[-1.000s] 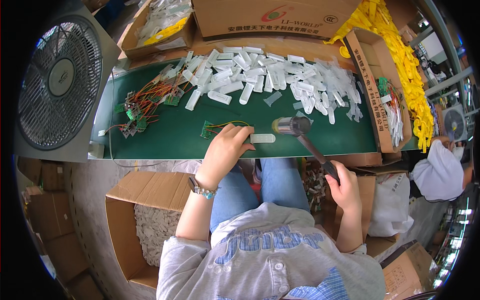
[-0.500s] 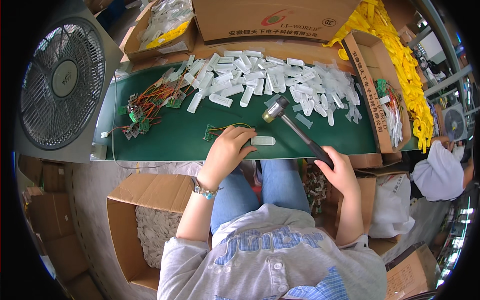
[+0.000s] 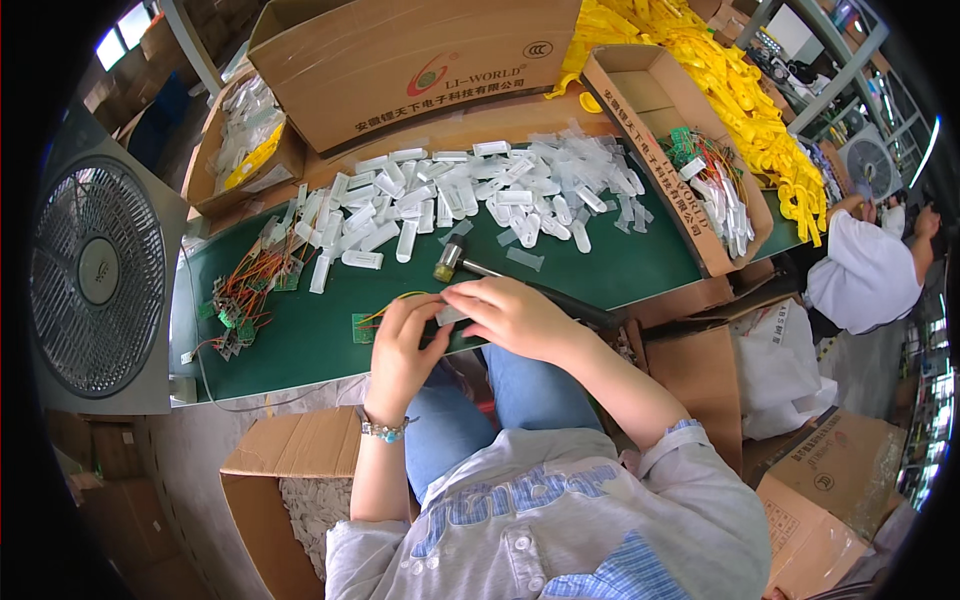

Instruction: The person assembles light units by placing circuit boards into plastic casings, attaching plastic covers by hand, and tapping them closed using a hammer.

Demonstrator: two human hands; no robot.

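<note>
White plastic casing (image 3: 452, 314) sits between our two hands at the near edge of the green table (image 3: 620, 270), just in front of our lap. Our left hand (image 3: 402, 345) curls its fingers around the left end of the piece, and a small green circuit board (image 3: 364, 327) with coloured wires lies against that hand's far side. Our right hand (image 3: 515, 316) lies over the right end of the casing, fingers bent and pinched on it, so both hands grip the same part.

Just beyond our right hand we see a small hammer (image 3: 447, 263) lying flat on the table, its head to the left and its dark handle running right behind our wrist; neither hand touches it.

Farther off, a wide heap of white casings (image 3: 470, 195) spreads across the table. To the far left lies a tangle of wired boards (image 3: 250, 290). An open cardboard box (image 3: 700, 210) stands at the right, holding more boards and casings. A big fan (image 3: 95, 275) stands at the far left, and another person in a white top (image 3: 860, 275) sits well apart on the right.
</note>
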